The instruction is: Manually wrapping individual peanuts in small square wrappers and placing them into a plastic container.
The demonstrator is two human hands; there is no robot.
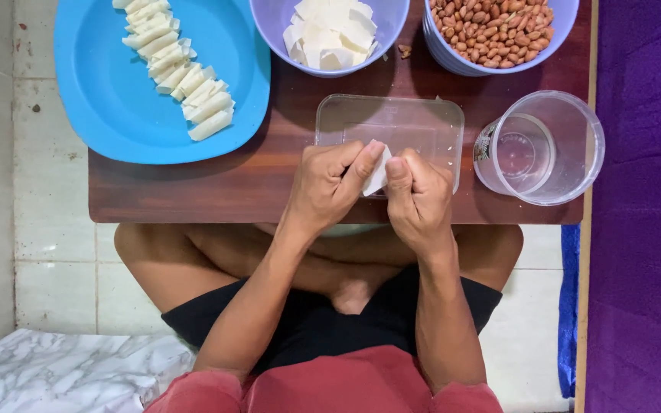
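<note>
- The left hand [329,183] and the right hand [416,197] meet in the middle of the counter [193,191]. Both pinch one small white wrapper [377,170] between them, fingers curled tight.
- The wrapper sits at the fingertips, just over the near edge of a clear flat box [392,126].
- I cannot tell if anything is tucked inside the wrapper. The fingers hide most of it.
- It looks thin and soft. A hard squeeze or pull could tear it, I think. If the fingers let go, it could drop into the box or onto the lap.
- At 3 o'clock from the hands stands a clear cup [542,147]. It looks like water is in it, but that is hard to see. It is near the right hand, so a bump from that hand could tip it.
- At 12 o'clock is a purple bowl [269,23] with a pile of white squares [330,32]. Its top is cut off.
- At 1 o'clock is a second bowl [441,46] full of peanuts [491,27], also cut off. One bit lies on the counter between the bowls.
- At 10 o'clock is a blue plate [109,107] with a row of white rolls [181,73]. The row runs off the top of the view.
- Below the counter are crossed legs on a tiled floor. A purple cloth hangs at the far right.
</note>
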